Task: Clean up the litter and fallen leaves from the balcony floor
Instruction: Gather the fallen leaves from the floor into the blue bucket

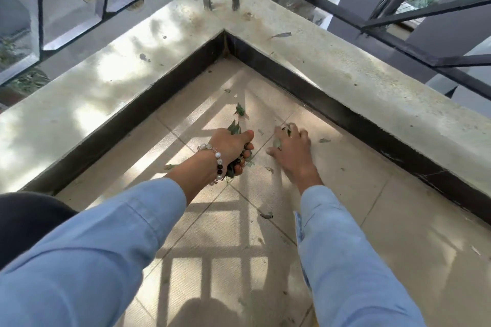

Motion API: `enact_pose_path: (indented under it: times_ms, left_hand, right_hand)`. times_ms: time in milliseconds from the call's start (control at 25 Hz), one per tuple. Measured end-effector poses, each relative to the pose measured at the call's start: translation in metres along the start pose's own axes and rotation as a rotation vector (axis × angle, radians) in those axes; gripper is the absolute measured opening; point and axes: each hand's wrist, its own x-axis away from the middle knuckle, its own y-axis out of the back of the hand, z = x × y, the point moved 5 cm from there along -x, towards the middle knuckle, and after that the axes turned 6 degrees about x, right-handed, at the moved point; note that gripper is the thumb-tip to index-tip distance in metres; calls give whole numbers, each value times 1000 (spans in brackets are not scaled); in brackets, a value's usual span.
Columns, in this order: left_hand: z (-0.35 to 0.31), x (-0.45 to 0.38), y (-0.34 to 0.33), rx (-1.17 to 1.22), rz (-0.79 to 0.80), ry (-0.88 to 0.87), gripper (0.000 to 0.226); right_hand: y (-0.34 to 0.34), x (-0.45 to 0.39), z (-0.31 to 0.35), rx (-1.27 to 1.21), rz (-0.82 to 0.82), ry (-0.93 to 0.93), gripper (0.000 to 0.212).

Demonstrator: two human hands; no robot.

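Note:
My left hand [233, 145], with a bead bracelet on the wrist, grips a bunch of green leaves [235, 127] that stick out above and below the fist. My right hand [291, 147] lies low on the tiled floor [372, 220] with its fingers curled over a small leaf [288, 131]; a pale leaf [276, 143] sits by its thumb. Loose leaves lie around: a green leaf [240, 109] further into the corner, a small leaf [324, 140] to the right, and a dark scrap [266, 215] nearer to me.
A raised concrete ledge [119, 66] with a dark skirting [332, 111] forms a corner around the floor. A metal railing [398, 37] stands on the ledge, with a drop beyond it. A dry leaf [282, 34] lies on the ledge.

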Motion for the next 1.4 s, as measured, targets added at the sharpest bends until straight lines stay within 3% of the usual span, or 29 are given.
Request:
enact_pose_path:
  times_ms: [120,200,360,440,560,760,840,960,1040,1080,1200,1400]
  left_hand:
    - [-1,0,-10,15,22,-14,38]
    - [-2,1,-16,44,44,-41,36]
    - [2,-7,-19,47,-19,-106,30]
    - [1,-13,-20,19,-102,-135,32]
    - [1,-15,-29,26,-142,-103,54]
    - [5,-26,-29,223,-142,-61,55]
    - [-3,-22,-31,304,-138,-105,47]
    - [-20,-14,-33,416,-86,-134,32]
    - [-24,-11,-27,377,-92,-143,28]
    - [-22,-11,-23,350,-99,-134,27]
    - [-16,-10,-13,282,-142,-111,27]
    - [-15,-13,-4,202,-175,-108,27]
  right_hand:
    - [-1,22,12,-110,-87,-105,32]
    - [4,30,11,-342,-98,-205,26]
    - [37,48,12,-1526,-142,-394,18]
    - [52,59,33,-1819,-190,-409,18]
    - [62,80,65,-1625,-202,-425,22]
    - [72,92,69,-852,-207,-43,47]
    - [78,84,50,-943,-223,-23,56]
    - [82,68,-4,-1226,-375,-373,56]
    - [61,49,-45,-988,-329,-595,35]
    - [48,41,-61,-771,-259,-609,29]
    - [11,25,-65,-427,10,-479,49]
    - [1,35,12,-335,-39,-195,38]
